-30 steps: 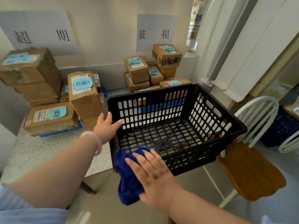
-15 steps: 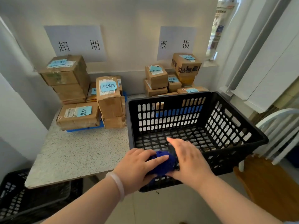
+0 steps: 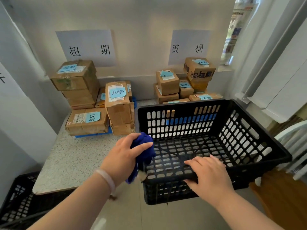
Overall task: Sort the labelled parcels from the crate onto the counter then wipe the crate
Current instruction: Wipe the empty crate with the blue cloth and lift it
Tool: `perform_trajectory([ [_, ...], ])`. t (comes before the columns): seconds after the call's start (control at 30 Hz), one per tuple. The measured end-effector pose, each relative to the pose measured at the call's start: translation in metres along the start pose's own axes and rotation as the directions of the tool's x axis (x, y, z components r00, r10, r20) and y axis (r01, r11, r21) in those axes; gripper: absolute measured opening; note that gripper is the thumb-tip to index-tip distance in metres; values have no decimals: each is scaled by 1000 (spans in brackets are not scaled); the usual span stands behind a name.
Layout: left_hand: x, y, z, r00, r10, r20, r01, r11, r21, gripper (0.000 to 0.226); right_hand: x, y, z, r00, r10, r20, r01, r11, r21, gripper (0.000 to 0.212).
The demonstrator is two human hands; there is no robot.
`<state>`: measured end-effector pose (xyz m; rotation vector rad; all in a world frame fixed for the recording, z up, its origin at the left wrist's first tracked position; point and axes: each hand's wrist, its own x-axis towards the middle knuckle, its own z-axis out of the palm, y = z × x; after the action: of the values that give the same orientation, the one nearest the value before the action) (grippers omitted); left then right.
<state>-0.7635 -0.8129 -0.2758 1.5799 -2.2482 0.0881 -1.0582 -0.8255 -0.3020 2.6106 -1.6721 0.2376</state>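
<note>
While the left hand (image 3: 123, 156) bunches a blue cloth (image 3: 143, 151) tight in its fingers at the near-left corner of the black crate (image 3: 232, 130), the right hand (image 3: 210, 177) clasps the crate's near rim, fingers curled over the edge and thumb underneath, steadying it. The crate sits tilted, its far side resting on the speckled counter (image 3: 74, 156) and its near side hanging out over the floor. Nothing lies inside it; the slatted bottom is bare. Beyond, the parcels stand in two groups against the wall: one stack (image 3: 93, 100) under the left paper sign (image 3: 86, 47), another (image 3: 184, 82) under the right sign (image 3: 188, 47), each box wearing a blue note. The sorting looks finished to me. What remains is the wiping, and I judge it is under way rather than done.
</note>
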Motion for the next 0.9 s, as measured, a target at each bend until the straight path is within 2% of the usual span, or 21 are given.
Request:
perform_trajectory([
  [0.13,-17,17,0,977,194,89,-188,980,-72,41,-1,0,0,1000,22,16,-22,1000,10,53],
  [0.23,-30,13,11,954,273,119,-260,959,-116,34,-6,3,4,999,6,44,-7,1000,5,51],
  [0.33,-14,-8,19,951,290,105,-282,955,-91,33,-2,5,3,1000,-27,-8,27,998,55,31],
  [0.37,-6,-15,21,958,266,110,-259,963,-81,33,2,6,2,999,-37,-30,39,997,70,23],
  [0.47,25,-35,26,978,145,152,-129,986,-105,36,8,4,-5,999,-39,-34,41,996,78,32],
  [0.6,73,-61,36,984,4,179,15,995,-103,38,11,7,-7,997,-77,-30,79,995,66,33],
  [0.77,125,-85,46,955,-175,238,210,969,-133,36,16,11,1,992,-120,-29,122,988,95,31],
  [0.9,138,-82,47,948,-220,229,259,953,-157,29,17,10,-1,989,-142,-39,145,987,64,33],
])
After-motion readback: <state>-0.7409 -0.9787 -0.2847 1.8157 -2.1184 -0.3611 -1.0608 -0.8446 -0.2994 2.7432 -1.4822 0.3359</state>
